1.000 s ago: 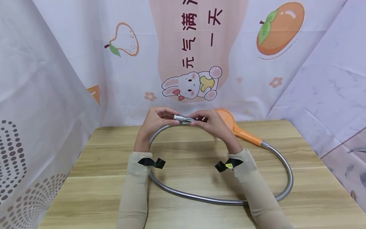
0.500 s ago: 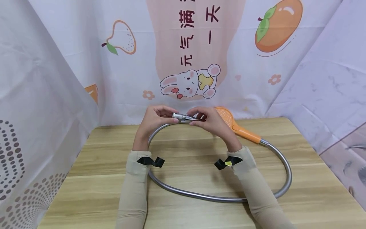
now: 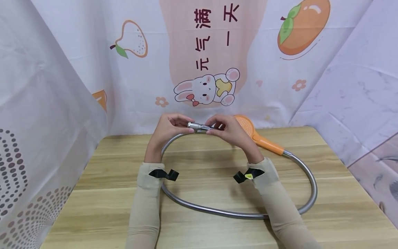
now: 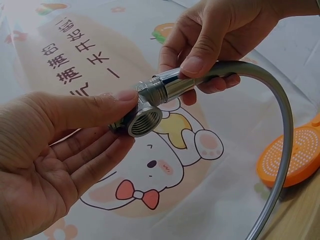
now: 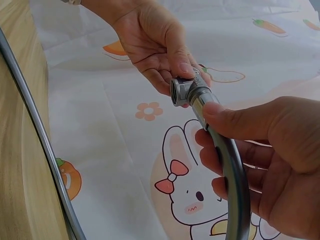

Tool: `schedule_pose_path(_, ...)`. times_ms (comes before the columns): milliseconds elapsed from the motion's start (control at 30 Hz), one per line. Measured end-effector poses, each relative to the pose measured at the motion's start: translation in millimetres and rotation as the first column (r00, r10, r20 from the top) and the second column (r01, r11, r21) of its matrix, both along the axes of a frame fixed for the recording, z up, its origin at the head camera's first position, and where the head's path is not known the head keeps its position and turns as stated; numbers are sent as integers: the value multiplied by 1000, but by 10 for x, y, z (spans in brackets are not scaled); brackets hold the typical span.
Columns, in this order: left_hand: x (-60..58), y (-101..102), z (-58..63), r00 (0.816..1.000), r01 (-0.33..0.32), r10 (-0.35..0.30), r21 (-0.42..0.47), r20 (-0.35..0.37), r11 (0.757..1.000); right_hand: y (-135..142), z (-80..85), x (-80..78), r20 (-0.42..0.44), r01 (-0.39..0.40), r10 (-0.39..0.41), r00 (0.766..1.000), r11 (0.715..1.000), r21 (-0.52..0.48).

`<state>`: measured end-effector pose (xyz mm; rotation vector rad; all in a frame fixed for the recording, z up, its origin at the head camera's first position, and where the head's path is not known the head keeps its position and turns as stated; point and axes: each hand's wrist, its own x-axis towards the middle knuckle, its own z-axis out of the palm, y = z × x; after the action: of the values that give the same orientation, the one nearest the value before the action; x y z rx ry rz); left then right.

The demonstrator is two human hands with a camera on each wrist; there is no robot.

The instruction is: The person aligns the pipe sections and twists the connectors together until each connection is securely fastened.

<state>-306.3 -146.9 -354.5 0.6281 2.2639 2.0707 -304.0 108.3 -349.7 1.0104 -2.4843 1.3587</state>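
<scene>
Up over the table's back edge, my left hand [image 3: 169,126] pinches a silver tee fitting [image 4: 154,93] between thumb and fingers. The tee's open, internally threaded branch faces the left wrist camera. My right hand [image 3: 229,130] holds the smooth chrome nut [image 4: 176,85] at the end of a grey shower hose [image 5: 233,172], thumb on one side and fingers on the other. Nut and tee are in line at the tee's outer thread, with some thread showing between them. The hose loops round to an orange shower head [image 3: 244,124] behind the right hand.
The hose loop lies on the wooden table [image 3: 214,173] and passes beneath both forearms. A printed curtain [image 3: 140,90] rises right behind the table's back edge. Black straps [image 3: 164,174] with small camera mounts sit on both sleeves.
My right fingers have shifted around the nut, spreading and then closing in again. My left hand keeps its hold on the tee; the head view has tilted slightly.
</scene>
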Motion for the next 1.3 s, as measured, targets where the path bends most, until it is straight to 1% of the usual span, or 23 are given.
schedule_pose_path(133, -4, 6, -4, 1000, 1, -1, 13, 2, 1000, 6, 16, -7, 2, -12, 12, 1000, 1000, 9)
schedule_pose_path(267, -11, 14, 2, 1000, -4, 4, 2, -2, 1000, 20, 26, -18, 9, -26, 26, 1000, 1000, 10)
schedule_pose_path(367, -21, 17, 8, 1000, -7, 7, -12, -7, 1000, 27, 31, -28, 24, -31, 30, 999, 999, 12)
schedule_pose_path(600, -16, 11, 12, 1000, 14, -15, -11, -25, 1000, 33, 13, -58, 71, -40, 38, 997, 999, 31)
schedule_pose_path(800, -20, 4, 12, 1000, -1, 1, -9, -15, 1000, 22, 38, -46, 91, -35, 32, 995, 999, 33)
schedule_pose_path(933, -22, -11, -2, 1000, -20, 20, -18, -10, 1000, 14, 43, -29, 74, -23, 20, 997, 999, 35)
schedule_pose_path(1033, -22, -16, -5, 1000, -26, 25, -25, -16, 999, 11, 35, -17, 48, -34, 33, 998, 999, 19)
schedule_pose_path(1167, -17, -10, 5, 999, -18, 17, -24, -27, 1000, 4, 18, -12, -8, -59, 59, 998, 998, 6)
schedule_pose_path(1300, -13, -6, 5, 999, -10, 9, -17, -37, 1000, -3, -2, -8, -61, -47, 47, 997, 999, 7)
